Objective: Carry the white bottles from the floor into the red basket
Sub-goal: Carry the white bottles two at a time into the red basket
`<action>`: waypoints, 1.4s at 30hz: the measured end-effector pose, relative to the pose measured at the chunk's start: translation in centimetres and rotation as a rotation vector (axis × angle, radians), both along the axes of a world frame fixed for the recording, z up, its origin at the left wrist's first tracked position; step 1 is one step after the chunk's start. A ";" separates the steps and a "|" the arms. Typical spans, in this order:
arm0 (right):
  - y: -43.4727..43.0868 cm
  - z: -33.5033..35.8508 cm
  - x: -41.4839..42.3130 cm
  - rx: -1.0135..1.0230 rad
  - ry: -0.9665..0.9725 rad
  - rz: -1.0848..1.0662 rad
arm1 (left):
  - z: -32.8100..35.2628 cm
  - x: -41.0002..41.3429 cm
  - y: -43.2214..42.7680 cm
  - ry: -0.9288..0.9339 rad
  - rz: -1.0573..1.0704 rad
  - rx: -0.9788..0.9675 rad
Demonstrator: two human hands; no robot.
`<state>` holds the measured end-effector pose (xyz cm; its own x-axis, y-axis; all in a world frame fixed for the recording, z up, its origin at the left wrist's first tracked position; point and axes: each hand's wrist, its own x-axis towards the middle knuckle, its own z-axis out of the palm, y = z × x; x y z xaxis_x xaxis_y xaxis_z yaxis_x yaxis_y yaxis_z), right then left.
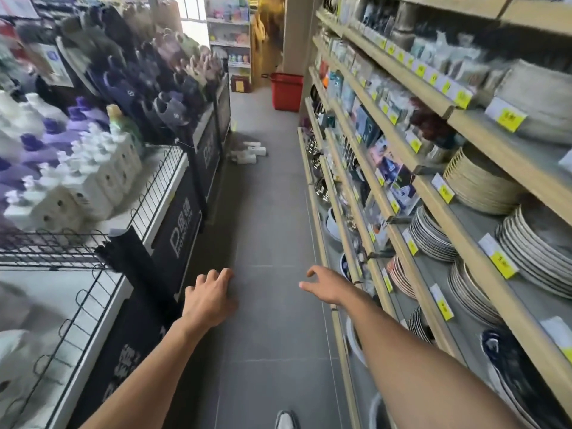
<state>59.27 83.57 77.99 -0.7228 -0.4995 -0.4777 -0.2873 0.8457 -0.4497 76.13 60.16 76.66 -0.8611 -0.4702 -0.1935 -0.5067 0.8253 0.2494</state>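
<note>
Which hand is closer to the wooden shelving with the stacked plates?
Right. The right hand hovers, empty, just beside the front edge of the wooden shelving. The left hand is across the aisle, next to the black display stand.

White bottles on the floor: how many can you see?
3: far bottle, middle bottle, near bottle, clustered by the left display, before the red basket; blur may hide more.

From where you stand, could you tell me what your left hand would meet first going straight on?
Probably nothing nearby: the left hand points along open grey tiled floor; the white bottles lie far ahead, lower, though depth is unclear.
</note>
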 end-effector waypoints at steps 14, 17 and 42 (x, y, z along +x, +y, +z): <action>-8.5 -1.5 -13.1 -0.032 -0.045 0.003 | 1.7 -10.7 -9.2 -0.011 0.054 -0.116; -10.5 -1.4 -15.9 -0.039 -0.034 0.026 | 2.2 -12.6 -11.1 -0.024 0.083 -0.128; -23.5 1.8 -33.7 -0.016 0.074 -0.008 | 3.2 -34.6 -26.6 -0.025 -0.115 -0.125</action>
<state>25.58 60.08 79.76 -0.7602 -0.5005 -0.4144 -0.3134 0.8411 -0.4409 41.51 33.54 79.83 -0.9063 -0.3903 -0.1622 -0.4117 0.9021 0.1298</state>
